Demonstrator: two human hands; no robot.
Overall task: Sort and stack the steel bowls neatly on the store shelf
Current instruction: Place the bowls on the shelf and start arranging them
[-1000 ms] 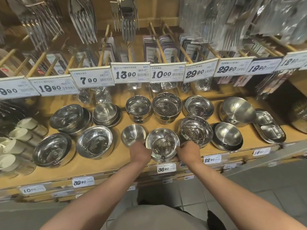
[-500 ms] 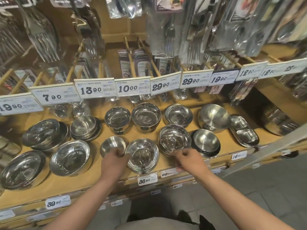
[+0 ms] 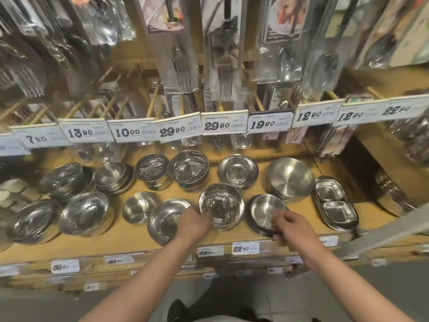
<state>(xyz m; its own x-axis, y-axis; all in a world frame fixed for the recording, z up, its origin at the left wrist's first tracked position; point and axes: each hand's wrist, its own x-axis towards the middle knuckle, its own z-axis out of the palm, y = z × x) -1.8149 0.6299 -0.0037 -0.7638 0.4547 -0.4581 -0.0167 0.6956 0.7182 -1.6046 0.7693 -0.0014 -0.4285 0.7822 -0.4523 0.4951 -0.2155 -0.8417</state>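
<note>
Your left hand rests on the right rim of a wide steel bowl, grip hidden. Your right hand, fingers curled, pinches the near rim of a shallow bowl. Both bowls sit on the wooden shelf, flanking a deeper bowl.

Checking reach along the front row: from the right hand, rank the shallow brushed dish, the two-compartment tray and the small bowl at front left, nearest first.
From the right hand:
1. Shallow brushed dish, under its fingers.
2. Two-compartment tray, to its right.
3. Small bowl, far left, beyond the left hand.
</note>
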